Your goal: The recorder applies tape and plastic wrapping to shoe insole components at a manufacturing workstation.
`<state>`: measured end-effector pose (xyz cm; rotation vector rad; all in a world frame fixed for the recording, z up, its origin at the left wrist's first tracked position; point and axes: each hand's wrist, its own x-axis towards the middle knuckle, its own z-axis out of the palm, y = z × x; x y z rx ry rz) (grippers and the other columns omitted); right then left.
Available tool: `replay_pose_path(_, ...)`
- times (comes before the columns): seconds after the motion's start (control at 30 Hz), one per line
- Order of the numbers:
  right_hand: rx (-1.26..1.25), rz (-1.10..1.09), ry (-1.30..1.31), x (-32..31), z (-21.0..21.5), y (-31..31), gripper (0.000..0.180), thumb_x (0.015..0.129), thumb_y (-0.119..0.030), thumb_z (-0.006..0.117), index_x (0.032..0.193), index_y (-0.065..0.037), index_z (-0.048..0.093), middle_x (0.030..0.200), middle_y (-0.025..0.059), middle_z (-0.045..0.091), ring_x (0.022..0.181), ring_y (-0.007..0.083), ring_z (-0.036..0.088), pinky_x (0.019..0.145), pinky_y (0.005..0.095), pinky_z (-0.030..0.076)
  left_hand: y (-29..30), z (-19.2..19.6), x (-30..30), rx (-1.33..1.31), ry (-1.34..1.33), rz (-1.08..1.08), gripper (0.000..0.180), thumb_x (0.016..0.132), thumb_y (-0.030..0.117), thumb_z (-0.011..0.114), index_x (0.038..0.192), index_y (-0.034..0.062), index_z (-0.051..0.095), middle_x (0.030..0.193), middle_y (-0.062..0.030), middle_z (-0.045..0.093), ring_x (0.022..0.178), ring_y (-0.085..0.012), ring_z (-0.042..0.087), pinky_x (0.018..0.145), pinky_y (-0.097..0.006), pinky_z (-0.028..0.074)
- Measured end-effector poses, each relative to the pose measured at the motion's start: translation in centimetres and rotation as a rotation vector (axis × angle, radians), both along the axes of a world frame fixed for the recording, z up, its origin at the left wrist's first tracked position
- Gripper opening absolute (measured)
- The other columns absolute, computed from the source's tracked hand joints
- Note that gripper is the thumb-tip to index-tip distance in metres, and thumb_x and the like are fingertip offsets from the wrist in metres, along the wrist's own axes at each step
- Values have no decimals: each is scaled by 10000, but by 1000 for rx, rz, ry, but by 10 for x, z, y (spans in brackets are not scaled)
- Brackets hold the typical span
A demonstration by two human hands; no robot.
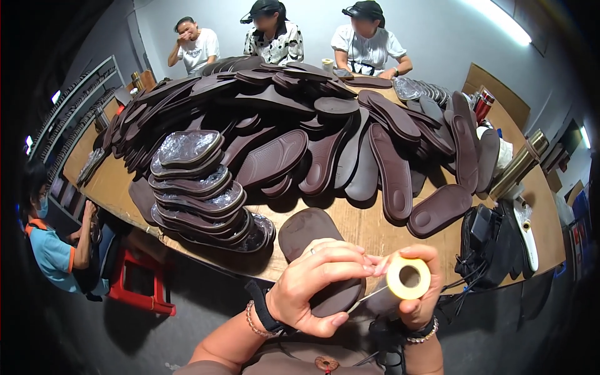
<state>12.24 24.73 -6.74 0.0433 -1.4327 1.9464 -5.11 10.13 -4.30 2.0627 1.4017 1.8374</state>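
Observation:
Near the table's front edge, my left hand (315,281) is curved over a dark brown insole (307,228), thumb along its near end and fingers across it. The insole's far end rests over the tabletop. My right hand (425,284) grips a roll of clear film (394,278) with a pale yellow core, its open end turned up. A thin stretched edge of film runs from the roll toward my left thumb. The fingertips of both hands meet between insole and roll. Whether film covers the insole is hard to see.
Left of my hands stands a stack of film-wrapped insoles (190,187). A large heap of loose brown insoles (269,100) fills the table (350,219). At right are a black bag (481,237), a white-handled tool (527,240) and a steel flask (519,164). Several people sit around; a red stool (134,281) stands left.

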Motion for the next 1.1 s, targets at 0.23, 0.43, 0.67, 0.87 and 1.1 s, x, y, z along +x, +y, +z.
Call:
replay_pose_path(0.23, 287, -230, -223, -4, 36, -7, 765, 733, -61, 981, 1345, 34, 532, 1172, 68, 622, 1052, 116, 654, 897, 264, 574, -10, -18, 4, 59, -55, -37, 619, 804, 294, 763, 1324, -12, 626, 1265, -192, 681, 1191, -402, 662, 1044, -504, 472)
replay_pose_path(0.43, 412, -264, -302, -10, 42, -11, 696, 755, -15, 949, 1325, 34, 552, 1144, 68, 638, 1049, 115, 652, 898, 275, 559, -15, -26, 8, 126, -114, -25, 658, 846, 316, 769, 1372, -28, 570, 1295, -211, 659, 1226, -409, 647, 1054, -514, 486)
replay_pose_path(0.67, 469, -281, -306, -16, 40, -12, 645, 760, -23, 945, 1291, 20, 581, 1079, 70, 693, 1001, 122, 675, 893, 286, 554, -19, -26, 8, 127, -109, -29, 663, 857, 317, 770, 1376, -40, 562, 1308, -218, 644, 1247, -403, 633, 1059, -514, 503)
replay_pose_path(0.87, 494, -248, -329, -20, 36, -10, 630, 776, -57, 939, 1293, 9, 585, 1083, 76, 706, 998, 129, 685, 891, 296, 558, -18, -26, 7, 110, -67, -8, 680, 891, 422, 764, 1356, -13, 525, 1234, -241, 629, 1164, -409, 665, 1007, -558, 535)
replay_pose_path(1.1, 374, -77, -375, -26, 36, -7, 674, 814, -103, 919, 1375, 14, 564, 1146, 81, 696, 1077, 134, 666, 956, 298, 536, -18, -32, 11, 178, -165, -76, 651, 864, 306, 769, 1373, -41, 556, 1269, -226, 632, 1222, -412, 643, 1032, -538, 516)
